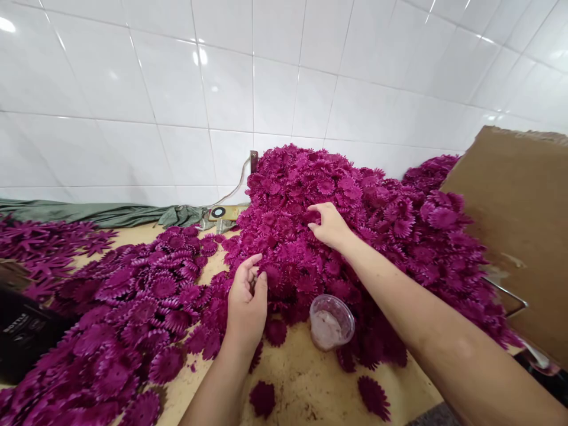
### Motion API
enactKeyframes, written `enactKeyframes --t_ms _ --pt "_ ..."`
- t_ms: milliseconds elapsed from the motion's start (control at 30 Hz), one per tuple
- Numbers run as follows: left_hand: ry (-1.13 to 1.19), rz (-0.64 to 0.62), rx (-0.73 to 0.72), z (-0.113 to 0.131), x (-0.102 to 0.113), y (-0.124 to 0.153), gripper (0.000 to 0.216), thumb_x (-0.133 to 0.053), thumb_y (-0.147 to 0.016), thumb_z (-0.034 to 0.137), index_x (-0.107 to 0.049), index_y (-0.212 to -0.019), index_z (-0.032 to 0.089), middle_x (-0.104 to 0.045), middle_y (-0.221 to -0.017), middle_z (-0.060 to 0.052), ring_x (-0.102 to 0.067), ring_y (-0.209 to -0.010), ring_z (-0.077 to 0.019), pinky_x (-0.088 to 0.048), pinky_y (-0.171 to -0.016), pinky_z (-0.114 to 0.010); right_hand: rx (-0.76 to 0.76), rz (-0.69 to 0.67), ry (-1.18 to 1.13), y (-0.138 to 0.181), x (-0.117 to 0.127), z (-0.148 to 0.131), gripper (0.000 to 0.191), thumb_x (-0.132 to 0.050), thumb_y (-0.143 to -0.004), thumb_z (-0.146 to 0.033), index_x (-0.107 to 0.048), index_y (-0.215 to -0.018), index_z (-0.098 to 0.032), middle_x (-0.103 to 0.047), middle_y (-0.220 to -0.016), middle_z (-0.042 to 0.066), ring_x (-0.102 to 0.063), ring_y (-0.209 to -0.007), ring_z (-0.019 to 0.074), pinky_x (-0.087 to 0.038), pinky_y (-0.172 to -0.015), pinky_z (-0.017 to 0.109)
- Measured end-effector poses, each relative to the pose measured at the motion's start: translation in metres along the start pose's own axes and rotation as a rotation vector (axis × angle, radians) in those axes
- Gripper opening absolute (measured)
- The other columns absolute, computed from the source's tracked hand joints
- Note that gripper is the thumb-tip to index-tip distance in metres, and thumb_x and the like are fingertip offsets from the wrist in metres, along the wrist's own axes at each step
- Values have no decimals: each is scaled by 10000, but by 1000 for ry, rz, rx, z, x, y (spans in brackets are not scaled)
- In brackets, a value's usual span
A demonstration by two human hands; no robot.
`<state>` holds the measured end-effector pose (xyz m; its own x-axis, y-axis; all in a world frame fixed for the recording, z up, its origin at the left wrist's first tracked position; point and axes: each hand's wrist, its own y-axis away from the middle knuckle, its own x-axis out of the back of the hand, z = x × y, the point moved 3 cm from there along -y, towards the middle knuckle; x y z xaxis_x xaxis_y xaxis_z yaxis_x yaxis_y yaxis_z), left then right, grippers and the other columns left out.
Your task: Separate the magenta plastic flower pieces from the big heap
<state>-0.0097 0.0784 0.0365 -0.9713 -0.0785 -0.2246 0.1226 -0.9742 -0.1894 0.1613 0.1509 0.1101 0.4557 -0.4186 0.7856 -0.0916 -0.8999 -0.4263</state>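
Note:
A large heap of purple artificial flower pieces (293, 177) with fringed edges rises against the wall. My right hand (331, 226) reaches into its front slope, thumb and index finger around the edges of one dark purple flower piece (313, 218). Lower and to the left, my left hand (247, 302) hovers at the heap's near edge. Its index finger is stretched out, the other fingers half bent, the thumb apart, and I see nothing in it. Between my forearms stands a clear plastic cup (332, 323) with a whitish, pasty substance inside.
More flower pieces (128, 325) spread over the left of the yellowish tabletop (306, 390), near a black bottle (26, 337). Star-shaped purple pieces (53, 248) lie farther back. A cardboard sheet (523, 236) leans at right. Green cloth (110, 214) and a yellow device (226, 212) sit by the tiled wall.

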Motion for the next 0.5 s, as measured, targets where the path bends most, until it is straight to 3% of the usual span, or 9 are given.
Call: enactKeyframes --t_ms 67,133,200,300,500 --pt "-4 21 9 -1 1 -2 261 -550 -688 218 -526 -943 168 -538 -672 22 -499 -628 -104 -417 -629 -226 -39 -58 16 -4 4 0 617 -639 -564 -77 -492 -1163 -59 -391 -1230 192 -408 -1134 291 -331 -956 396" --pt "-2 32 23 -3 2 -4 271 -562 -673 233 -529 -933 162 -558 -702 12 -509 -649 -106 -420 -644 -230 22 -109 -24 2 5 -9 740 -701 -512 -118 -461 -1212 -91 -338 -1305 181 -332 -1205 320 -293 -990 432" --pt "13 32 37 -5 2 -5 303 -577 -657 262 -528 -936 154 -549 -687 20 -501 -628 -101 -416 -625 -227 119 -218 -154 17 2 -23 575 -681 -582 -176 -533 -1135 -123 -481 -1200 135 -442 -1122 271 -355 -945 409" --pt "49 34 49 -10 3 -6 338 -602 -631 307 -527 -922 153 -525 -637 39 -501 -602 -100 -415 -604 -229 150 -429 -354 42 -10 -43 212 -512 -762 -186 -626 -923 -109 -643 -855 74 -592 -792 154 -461 -765 304" --pt "35 55 10 -13 8 -10 349 -579 -646 369 -532 -913 150 -616 -871 -51 -583 -839 -170 -438 -779 -309 91 -577 -516 66 -37 -55 271 -558 -732 -152 -590 -989 -74 -647 -805 59 -579 -695 111 -462 -644 225"
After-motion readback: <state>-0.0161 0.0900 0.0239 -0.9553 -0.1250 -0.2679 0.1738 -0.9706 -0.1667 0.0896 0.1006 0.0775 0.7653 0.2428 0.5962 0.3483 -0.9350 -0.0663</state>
